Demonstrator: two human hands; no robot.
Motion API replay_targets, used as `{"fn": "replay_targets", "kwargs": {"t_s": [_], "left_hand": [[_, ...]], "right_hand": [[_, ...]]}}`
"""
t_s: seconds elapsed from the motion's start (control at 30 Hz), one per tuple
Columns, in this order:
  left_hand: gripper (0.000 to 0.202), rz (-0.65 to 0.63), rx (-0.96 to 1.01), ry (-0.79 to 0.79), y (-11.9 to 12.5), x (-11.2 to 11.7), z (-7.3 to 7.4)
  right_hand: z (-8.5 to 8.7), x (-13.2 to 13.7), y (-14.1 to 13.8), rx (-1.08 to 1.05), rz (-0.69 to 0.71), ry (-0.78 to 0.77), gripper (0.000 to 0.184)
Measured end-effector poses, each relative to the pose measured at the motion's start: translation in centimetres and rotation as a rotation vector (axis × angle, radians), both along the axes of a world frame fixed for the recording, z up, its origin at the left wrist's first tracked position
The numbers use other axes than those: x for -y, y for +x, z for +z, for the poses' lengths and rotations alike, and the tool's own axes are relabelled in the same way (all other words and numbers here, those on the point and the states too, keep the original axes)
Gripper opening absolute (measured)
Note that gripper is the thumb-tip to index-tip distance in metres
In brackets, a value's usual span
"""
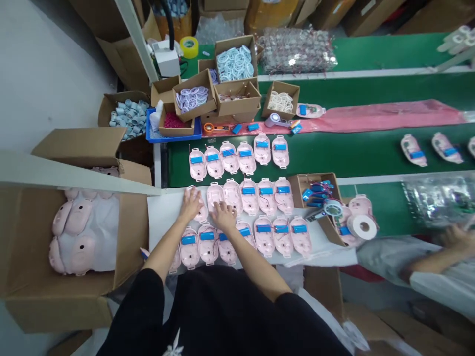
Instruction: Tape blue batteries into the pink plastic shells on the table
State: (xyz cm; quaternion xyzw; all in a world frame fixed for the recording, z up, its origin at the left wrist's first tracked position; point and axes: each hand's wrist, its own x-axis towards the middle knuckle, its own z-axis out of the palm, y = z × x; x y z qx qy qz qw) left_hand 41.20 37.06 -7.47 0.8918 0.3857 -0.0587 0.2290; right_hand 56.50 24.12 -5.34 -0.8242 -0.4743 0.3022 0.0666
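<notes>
The left hand (pixel 192 203) rests over a pink shell (pixel 202 213), fingers loosely spread; the right hand (pixel 223 216) curls at the near end of a second shell (pixel 214 193), which reaches just beyond it. Whether either hand grips cannot be told. Both shells look light, stiff and slightly slippery, probably best held by their side rims. No brand or writing is legible.

1. Pale pink on the shells (pixel 233 194).
2. Bright blue on the packs (pixel 265 191).
3. Deep green on the bench (pixel 345 151).
4. Black with white motif (pixel 173 349) on the shirt (pixel 222 311).
5. Yellow on the tape roll (pixel 190 54).
</notes>
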Motion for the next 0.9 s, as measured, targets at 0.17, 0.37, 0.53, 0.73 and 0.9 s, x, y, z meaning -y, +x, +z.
{"fn": "replay_targets", "kwargs": {"t_s": [0.17,0.37,0.53,0.73,0.9], "left_hand": [[0.058,-0.032,0.072,0.008,0.1,2.4,1.8],[0.038,0.497,0.027,0.066,-23.1,4.5,9.7],[0.049,0.922,-0.133,0.082,-45.9,-0.1,11.6],[0.033,0.929,-0.102,-0.097,-52.5,2.4,11.5],[0.049,1.430,0.159,0.113,-55.7,15.4,19.3]], "right_hand": [[0.0,1.8,-0.6,0.079,-0.037,-0.142,0.048],[2.3,-1.5,-8.8,-0.175,0.052,0.257,0.051],[7.8,-11.4,-29.2,-0.866,0.568,0.307,0.026],[5.1,-22.5,-56.3,-0.885,0.718,-0.090,0.030],[2.5,-20.8,-67.4,-0.951,0.574,-0.368,0.046]]}}
